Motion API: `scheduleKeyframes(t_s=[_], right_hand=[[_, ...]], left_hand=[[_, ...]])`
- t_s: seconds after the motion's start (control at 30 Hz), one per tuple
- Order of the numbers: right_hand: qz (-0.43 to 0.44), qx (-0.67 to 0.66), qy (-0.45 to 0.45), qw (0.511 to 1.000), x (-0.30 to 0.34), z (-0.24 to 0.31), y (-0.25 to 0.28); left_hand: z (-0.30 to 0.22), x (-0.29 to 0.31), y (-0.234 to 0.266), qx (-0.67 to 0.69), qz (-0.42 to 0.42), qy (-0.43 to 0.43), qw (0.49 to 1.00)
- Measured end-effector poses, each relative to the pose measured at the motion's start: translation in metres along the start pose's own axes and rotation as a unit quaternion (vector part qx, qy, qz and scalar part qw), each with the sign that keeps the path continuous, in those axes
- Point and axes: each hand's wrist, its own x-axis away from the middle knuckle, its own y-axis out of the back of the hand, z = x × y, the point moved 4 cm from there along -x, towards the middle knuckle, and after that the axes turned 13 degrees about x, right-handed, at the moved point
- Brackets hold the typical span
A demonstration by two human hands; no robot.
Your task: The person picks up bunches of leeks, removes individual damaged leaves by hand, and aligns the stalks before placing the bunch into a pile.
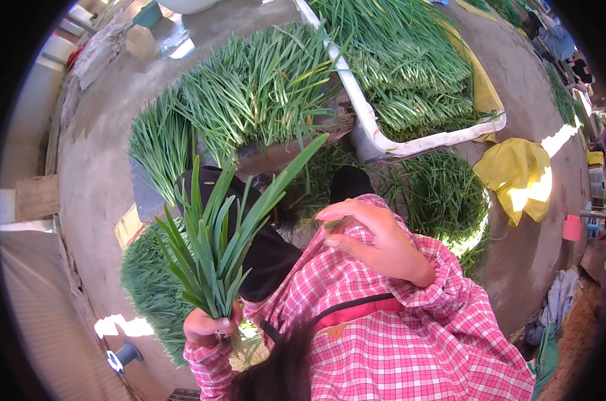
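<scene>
My left hand (pixel 209 325) is closed around the lower end of a bunch of flat-leaved garlic chives (pixel 216 250). The leaves fan upward, and one long blade leans to the right. In front of my chest, my right hand (pixel 380 244) is curled with thumb and fingertips close together. A small green leaf piece (pixel 332 224) shows between them. The two hands are apart, with the right one not touching the bunch. Beyond them lies a broad stack of garlic chives (pixel 256 87), with a smaller bundle (pixel 159 137) at its left side.
A white-rimmed tub (pixel 437 142) at the far right holds layered chives (pixel 410 73). Below it lies a tangled heap of green leaves (pixel 443 194), beside a yellow sack (pixel 517 177). Another green pile (pixel 149 281) sits at my left. A pink container (pixel 572 227) stands farther right.
</scene>
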Motion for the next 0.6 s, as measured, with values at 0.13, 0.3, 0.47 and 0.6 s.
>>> scheduleKeyframes(t_s=[0.13, 0.3, 0.47, 0.6], right_hand=[[-0.036, -0.046, 0.036, 0.998, -0.015, 0.014, -0.018], [-0.038, -0.077, 0.058, 0.995, -0.016, 0.021, -0.028], [-0.056, -0.006, 0.089, 0.994, -0.008, 0.026, -0.022], [-0.009, 0.065, 0.063, 0.996, 0.010, 0.013, -0.019]], left_hand=[[0.003, 0.000, -0.006, 0.005, 0.013, 0.032, 0.999], [0.018, -0.009, -0.015, 0.013, 0.042, 0.087, 0.995], [0.034, -0.013, -0.013, 0.044, 0.046, 0.058, 0.996], [0.037, -0.009, -0.017, 0.077, 0.032, -0.006, 0.997]])
